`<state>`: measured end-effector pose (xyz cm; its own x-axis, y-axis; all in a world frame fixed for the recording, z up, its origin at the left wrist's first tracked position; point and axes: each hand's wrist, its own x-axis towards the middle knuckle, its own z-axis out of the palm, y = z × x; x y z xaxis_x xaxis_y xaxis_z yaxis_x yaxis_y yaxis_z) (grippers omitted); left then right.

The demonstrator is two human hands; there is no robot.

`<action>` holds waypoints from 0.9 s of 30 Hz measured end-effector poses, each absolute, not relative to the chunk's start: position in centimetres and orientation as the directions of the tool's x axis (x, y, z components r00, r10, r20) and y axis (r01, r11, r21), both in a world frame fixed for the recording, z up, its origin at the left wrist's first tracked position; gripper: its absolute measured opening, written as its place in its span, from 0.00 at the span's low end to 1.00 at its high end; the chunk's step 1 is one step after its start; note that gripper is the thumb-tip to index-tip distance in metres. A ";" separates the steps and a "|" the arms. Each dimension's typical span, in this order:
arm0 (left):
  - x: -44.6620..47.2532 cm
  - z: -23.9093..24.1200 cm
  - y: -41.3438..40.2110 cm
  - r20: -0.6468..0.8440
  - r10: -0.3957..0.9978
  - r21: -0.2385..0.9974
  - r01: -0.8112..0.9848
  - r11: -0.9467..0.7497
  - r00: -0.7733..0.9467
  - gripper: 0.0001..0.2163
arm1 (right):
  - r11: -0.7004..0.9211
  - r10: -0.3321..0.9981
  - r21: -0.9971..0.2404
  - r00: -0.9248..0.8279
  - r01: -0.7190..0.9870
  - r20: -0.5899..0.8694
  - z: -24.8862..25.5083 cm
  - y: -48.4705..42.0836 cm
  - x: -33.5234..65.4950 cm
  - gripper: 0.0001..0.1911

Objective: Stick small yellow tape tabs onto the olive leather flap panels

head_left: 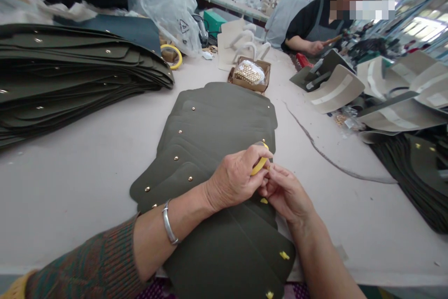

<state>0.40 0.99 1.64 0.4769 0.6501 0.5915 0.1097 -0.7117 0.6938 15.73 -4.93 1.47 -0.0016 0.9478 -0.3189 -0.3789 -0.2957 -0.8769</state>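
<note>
A roll of yellow tape (259, 166) is gripped in my left hand (235, 178), over the right edge of the dark green panels. My right hand (287, 191) meets it there, thumb and fingers pinched at the tape's end. The dark green panels (217, 126) lie overlapped like a fan on the table in front of me. Small gold studs (176, 158) dot their left side. Bits of yellow tape (284, 255) cover spots along the right side, nearest to me. The fingertips hide part of the tape end.
A thick stack of dark green panels (70, 70) lies at the left, with another yellow tape roll (178, 56) beside it. Beyond my panels stands a small box (268, 75) of gold studs. Beige curved pieces (336, 89) and more taped panels (416, 173) are at the right. A co-worker (311, 28) works across the table.
</note>
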 end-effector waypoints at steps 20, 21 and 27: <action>0.5 1.7 0.8 0.417 0.756 0.822 0.146 -0.551 0.505 0.15 | -0.059 0.961 -0.992 0.264 -0.110 -0.086 0.7 -5.9 15.6 0.11; 0.5 1.7 0.8 0.413 0.759 0.824 0.147 -0.547 0.503 0.15 | -0.050 0.963 -0.997 0.262 -0.066 -0.065 0.7 -6.0 15.7 0.11; 0.5 1.7 1.0 0.378 0.776 0.833 0.181 -0.523 0.505 0.12 | -0.037 0.967 -0.994 0.256 0.101 -0.010 1.1 -6.5 15.4 0.10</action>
